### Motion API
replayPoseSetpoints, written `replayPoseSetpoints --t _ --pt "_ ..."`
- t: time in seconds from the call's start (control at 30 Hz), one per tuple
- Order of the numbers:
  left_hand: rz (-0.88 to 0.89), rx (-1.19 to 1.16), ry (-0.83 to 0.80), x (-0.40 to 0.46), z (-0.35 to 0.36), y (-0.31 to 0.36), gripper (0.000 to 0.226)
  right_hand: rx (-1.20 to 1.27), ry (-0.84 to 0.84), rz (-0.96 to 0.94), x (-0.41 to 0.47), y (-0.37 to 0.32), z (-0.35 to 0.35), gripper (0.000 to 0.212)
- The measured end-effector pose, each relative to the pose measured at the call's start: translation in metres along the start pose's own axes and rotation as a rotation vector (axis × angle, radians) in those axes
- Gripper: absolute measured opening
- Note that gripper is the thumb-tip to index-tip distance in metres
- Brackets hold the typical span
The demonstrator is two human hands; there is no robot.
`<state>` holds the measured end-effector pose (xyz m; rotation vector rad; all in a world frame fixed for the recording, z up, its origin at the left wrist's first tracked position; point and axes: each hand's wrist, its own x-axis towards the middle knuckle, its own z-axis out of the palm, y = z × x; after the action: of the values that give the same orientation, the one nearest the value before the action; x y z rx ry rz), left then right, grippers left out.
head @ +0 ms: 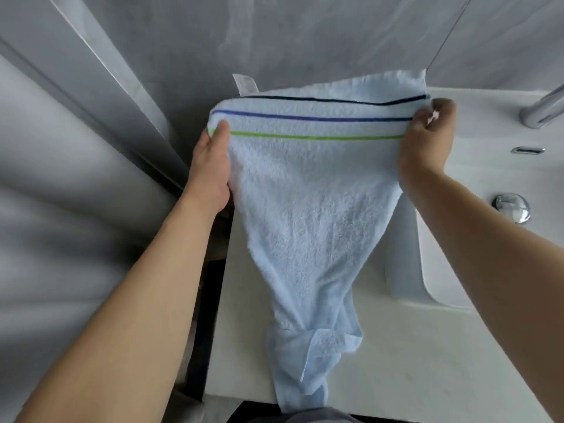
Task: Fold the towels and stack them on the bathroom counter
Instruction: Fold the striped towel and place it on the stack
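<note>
Item: one pale blue terry towel (308,209), held up over the white desk (396,361) beside the basin. Its upper edge is stretched wide between both hands and carries three thin stripes running across: dark navy nearest the top, blue below it, green lowest. A white care label (244,83) stands up from the top edge near the left corner. Below the stripes the cloth narrows to a bunched, twisted tail that lies on the desk and trails over its near edge. Left hand (212,169): grips the left corner, thumb laid over the front of the cloth at the green stripe, remaining fingers hidden behind the towel. Right hand (427,141): fingers curled, pinching the right corner at the level of the stripes, seen from the back of the hand. Both forearms bare. Surroundings: white sink basin (488,184) to the right of the towel, with a chrome drain stopper (511,206), a chrome overflow slot (528,150), and part of a chrome tap (543,111) at the right edge; grey marbled wall panels (274,35) behind and to the left.
</note>
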<state>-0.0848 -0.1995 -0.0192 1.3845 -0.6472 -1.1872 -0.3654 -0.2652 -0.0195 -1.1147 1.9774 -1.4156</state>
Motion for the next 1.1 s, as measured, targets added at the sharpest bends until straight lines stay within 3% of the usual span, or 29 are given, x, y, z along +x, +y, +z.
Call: replayPoseSetpoints --t 0.13,0.27,0.37,0.47,0.57,0.7,0.77,0.87,0.93,1.0,1.1 --pt "0.066 0.072 0.019 0.042 0.020 0.010 0.016 -0.080 0.021 -0.103 0.026 -0.004 0.023 0.016" --pt "0.085 0.173 0.055 0.084 0.032 0.005 0.027 -0.224 0.031 -0.160 0.048 0.003 0.048 0.027" --pt "-0.052 0.407 0.050 0.117 0.036 -0.014 0.029 -0.387 -0.059 -0.114 0.060 0.016 0.068 0.041" --pt "-0.272 0.659 0.062 0.138 0.033 -0.033 0.023 -0.684 -0.266 -0.075 0.057 0.034 0.088 0.063" --pt "-0.185 0.895 0.075 0.151 0.027 -0.043 0.027 -0.900 -0.457 -0.012 0.050 0.050 0.101 0.058" --pt "-0.094 1.067 0.086 0.149 0.018 -0.057 0.022 -0.848 -0.437 0.006 0.052 0.063 0.099 0.041" --pt "-0.115 0.968 0.067 0.142 0.018 -0.058 0.022 -0.714 -0.370 -0.036 0.048 0.065 0.097 0.043" --pt "-0.216 0.554 0.060 0.128 0.014 -0.050 0.023 -0.540 -0.213 -0.154 0.023 0.064 0.083 0.051" --pt "-0.182 0.403 0.139 0.108 0.006 -0.052 0.024 -0.431 -0.153 -0.183 -0.012 0.068 0.067 0.054" --pt "-0.132 0.329 0.305 0.078 -0.004 -0.066 0.027 -0.314 -0.156 -0.061 -0.054 0.082 0.051 0.053" --pt "-0.250 0.226 0.348 0.034 -0.009 -0.094 0.016 -0.338 -0.275 0.428 -0.094 0.112 0.030 0.054"
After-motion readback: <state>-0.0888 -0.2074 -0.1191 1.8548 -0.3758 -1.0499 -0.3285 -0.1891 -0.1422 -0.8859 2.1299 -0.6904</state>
